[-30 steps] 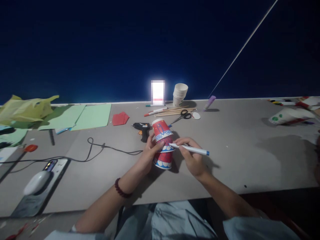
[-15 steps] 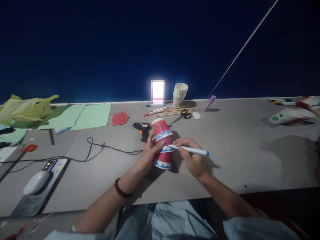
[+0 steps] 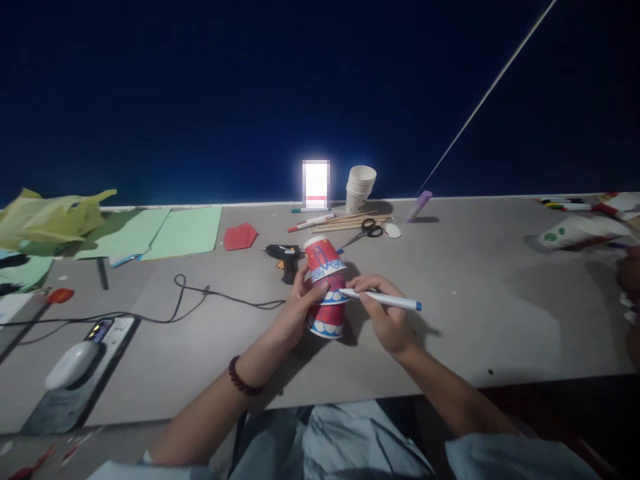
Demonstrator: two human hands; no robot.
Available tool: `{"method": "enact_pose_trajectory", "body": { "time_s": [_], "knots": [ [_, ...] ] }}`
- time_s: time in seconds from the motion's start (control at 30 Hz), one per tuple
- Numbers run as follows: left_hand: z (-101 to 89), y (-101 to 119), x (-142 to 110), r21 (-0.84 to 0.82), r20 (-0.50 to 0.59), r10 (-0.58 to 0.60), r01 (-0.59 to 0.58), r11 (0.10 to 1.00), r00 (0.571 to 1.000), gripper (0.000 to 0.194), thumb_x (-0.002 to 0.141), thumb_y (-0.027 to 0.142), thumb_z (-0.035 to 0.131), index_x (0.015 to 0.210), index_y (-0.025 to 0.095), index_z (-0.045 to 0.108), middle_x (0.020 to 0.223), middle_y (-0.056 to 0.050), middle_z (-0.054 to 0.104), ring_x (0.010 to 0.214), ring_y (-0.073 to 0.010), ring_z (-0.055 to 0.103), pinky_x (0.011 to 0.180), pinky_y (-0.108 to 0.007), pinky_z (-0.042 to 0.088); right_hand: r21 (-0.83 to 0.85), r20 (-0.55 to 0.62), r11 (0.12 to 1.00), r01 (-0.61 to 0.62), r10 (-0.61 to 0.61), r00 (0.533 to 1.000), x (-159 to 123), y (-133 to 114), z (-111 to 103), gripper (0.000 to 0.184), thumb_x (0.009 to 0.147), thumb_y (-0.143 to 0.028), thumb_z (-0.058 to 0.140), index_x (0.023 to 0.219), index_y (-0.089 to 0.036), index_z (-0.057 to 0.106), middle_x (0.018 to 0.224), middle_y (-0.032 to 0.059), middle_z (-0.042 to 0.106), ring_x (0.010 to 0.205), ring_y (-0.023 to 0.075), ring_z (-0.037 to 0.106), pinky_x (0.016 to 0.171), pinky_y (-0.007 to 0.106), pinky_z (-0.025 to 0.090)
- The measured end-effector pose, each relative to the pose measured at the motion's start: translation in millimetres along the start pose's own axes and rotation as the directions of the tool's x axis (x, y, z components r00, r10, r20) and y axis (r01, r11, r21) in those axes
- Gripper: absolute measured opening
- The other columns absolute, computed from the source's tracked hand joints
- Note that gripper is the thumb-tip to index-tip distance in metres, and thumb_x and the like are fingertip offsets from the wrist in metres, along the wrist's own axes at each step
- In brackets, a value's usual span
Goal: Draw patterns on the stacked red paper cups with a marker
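Note:
Several red paper cups [image 3: 327,313], joined end to end in a column, carry blue and white patterns along their rims. Around the middle of this column my left hand [image 3: 301,301] is closed, thumb across the front. My right hand [image 3: 387,313] pinches a white marker [image 3: 387,300] with a blue end; its tip meets the middle cup's white and blue rim at the right side. Just behind the cups lies a black glue gun [image 3: 287,260]. Black-handled scissors [image 3: 369,229] rest farther back, partly over thin wooden sticks [image 3: 330,227].
Upright at the back is a stack of white paper cups [image 3: 361,187], with a glowing phone-like screen [image 3: 316,183] beside it. Green paper [image 3: 185,233], folded red paper [image 3: 241,237] and a black cord [image 3: 235,297] lie left. A patterned cup [image 3: 575,232] lies right, near another person's hand [image 3: 633,287].
My right hand and the marker have shifted very slightly to the right. The left hand and the cups stay in place. Another person's hand has come in at the right edge.

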State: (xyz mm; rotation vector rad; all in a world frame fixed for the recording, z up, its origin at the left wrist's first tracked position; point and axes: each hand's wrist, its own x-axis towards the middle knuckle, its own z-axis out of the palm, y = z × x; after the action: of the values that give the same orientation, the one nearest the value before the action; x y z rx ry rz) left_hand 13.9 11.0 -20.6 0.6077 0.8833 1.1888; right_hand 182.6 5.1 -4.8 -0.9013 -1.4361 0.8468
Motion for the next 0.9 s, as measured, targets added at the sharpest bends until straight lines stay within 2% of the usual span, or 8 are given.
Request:
{"method": "enact_pose_trajectory", "body": {
  "time_s": [0.5, 0.73, 0.9],
  "knots": [
    [-1.6, -1.6, 1.1, -0.005, -0.012, -0.004, 0.004, 1.000, 1.000, 0.076, 0.072, 0.033, 0.085, 0.138, 0.023, 0.049, 0.123, -0.013, 0.071, 0.109, -0.0297, 0.069, 0.098, -0.045, 0.051, 0.056, -0.034, 0.998, -0.027, 0.029, 0.999, -0.7, 2.9, 1.2, 0.012, 0.087, -0.017, 0.059, 0.081, -0.024, 0.068, 0.085, 0.0025, 0.073, 0.084, 0.0197, 0.069, 0.079, 0.033, 0.055],
    [1.6, 1.2, -0.3, -0.021, 0.011, -0.031, 0.032, 0.999, 0.999, 0.060, 0.072, 0.035, 0.085, 0.125, 0.019, 0.061, 0.127, -0.013, 0.069, 0.109, -0.0279, 0.069, 0.099, -0.042, 0.050, 0.107, -0.065, 0.992, -0.061, 0.068, 0.996, -0.9, 3.2, 3.1, 0.012, 0.086, -0.018, 0.058, 0.082, -0.024, 0.068, 0.085, 0.0022, 0.072, 0.085, 0.0199, 0.069, 0.079, 0.033, 0.056],
    [4.2, 3.7, -2.2, -0.013, 0.002, -0.038, 0.038, 0.999, 0.999, 0.061, 0.071, 0.036, 0.085, 0.125, 0.020, 0.061, 0.127, -0.013, 0.068, 0.110, -0.0287, 0.067, 0.097, -0.043, 0.050, 0.115, -0.062, 0.992, -0.045, 0.053, 0.997, -0.7, 2.3, 3.5, 0.013, 0.086, -0.018, 0.058, 0.082, -0.024, 0.068, 0.085, 0.0019, 0.072, 0.085, 0.0197, 0.070, 0.079, 0.033, 0.056]
  ]
}}
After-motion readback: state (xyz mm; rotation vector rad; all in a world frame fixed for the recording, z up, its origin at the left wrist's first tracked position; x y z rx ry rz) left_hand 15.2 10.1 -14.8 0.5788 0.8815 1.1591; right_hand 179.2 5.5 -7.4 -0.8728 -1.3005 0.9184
